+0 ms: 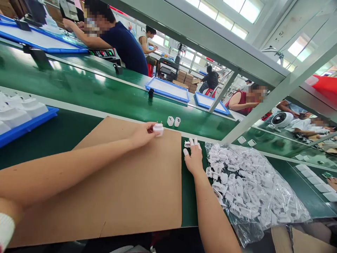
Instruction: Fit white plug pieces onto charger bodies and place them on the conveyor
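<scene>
My left hand (pixel 145 133) is closed around a white plug charger (pixel 158 129), its two pins pointing up, just above the cardboard sheet (pixel 147 175). My right hand (pixel 194 154), with white covers on several fingertips, is spread over the green bench beside the cardboard. A small white plug piece (pixel 187 144) lies by its fingers; whether they touch it I cannot tell. To the right of this hand, a clear plastic bag (pixel 252 182) spills many loose white plug pieces. Two white charger housings (pixel 170 121) stand on the green belt beyond my left hand.
A blue tray (pixel 28 126) of white chargers sits at the left. A metal frame post (pixel 263 102) slants down behind the bag. More housings (pixel 241 140) ride the green belt (pixel 123 95). Across it are blue-rimmed trays (pixel 168 94) and several people at work.
</scene>
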Demonstrator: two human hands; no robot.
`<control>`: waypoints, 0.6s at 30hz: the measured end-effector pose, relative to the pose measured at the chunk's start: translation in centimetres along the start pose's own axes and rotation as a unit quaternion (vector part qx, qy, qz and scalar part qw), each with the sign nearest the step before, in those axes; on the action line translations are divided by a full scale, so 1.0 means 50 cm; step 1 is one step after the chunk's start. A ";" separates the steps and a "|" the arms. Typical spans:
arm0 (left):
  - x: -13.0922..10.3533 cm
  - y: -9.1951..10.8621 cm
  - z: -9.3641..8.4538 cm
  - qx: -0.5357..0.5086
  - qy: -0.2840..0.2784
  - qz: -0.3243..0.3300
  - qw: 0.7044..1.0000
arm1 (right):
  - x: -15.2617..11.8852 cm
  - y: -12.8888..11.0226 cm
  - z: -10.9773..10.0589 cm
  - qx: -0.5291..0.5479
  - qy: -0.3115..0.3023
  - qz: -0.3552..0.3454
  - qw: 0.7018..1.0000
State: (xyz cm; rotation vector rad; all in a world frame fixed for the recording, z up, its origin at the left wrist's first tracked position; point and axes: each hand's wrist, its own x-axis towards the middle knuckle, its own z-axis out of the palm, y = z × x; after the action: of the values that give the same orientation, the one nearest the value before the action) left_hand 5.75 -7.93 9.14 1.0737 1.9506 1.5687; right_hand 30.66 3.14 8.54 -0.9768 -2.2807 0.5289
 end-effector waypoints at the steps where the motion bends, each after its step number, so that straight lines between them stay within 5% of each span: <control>1: 0.043 -0.005 -0.009 0.018 0.025 -0.002 1.000 | 0.004 0.006 0.004 -0.013 -0.018 -0.002 1.000; 6: 0.192 -0.021 -0.041 0.150 0.122 -0.032 0.981 | 0.000 0.012 0.002 0.019 -0.017 0.019 0.999; 10: 0.207 -0.023 -0.041 0.193 0.162 -0.028 0.967 | -0.007 -0.002 -0.013 0.085 -0.011 0.077 0.993; 13: 0.189 -0.018 -0.023 0.309 0.208 0.090 0.924 | -0.009 -0.025 -0.020 0.196 -0.026 0.148 0.969; 15: 0.185 -0.012 -0.008 0.383 0.144 0.179 0.895 | -0.010 -0.040 -0.023 0.301 -0.042 0.193 0.933; 18: 0.196 -0.004 0.006 0.436 -0.017 0.170 0.884 | -0.010 -0.055 -0.030 0.454 -0.074 0.221 0.860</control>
State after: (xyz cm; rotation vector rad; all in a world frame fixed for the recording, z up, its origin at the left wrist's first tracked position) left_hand -0.14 -0.14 10.26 1.8388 2.6166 0.7266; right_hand 30.53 1.17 11.00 -0.9380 -1.5507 1.7227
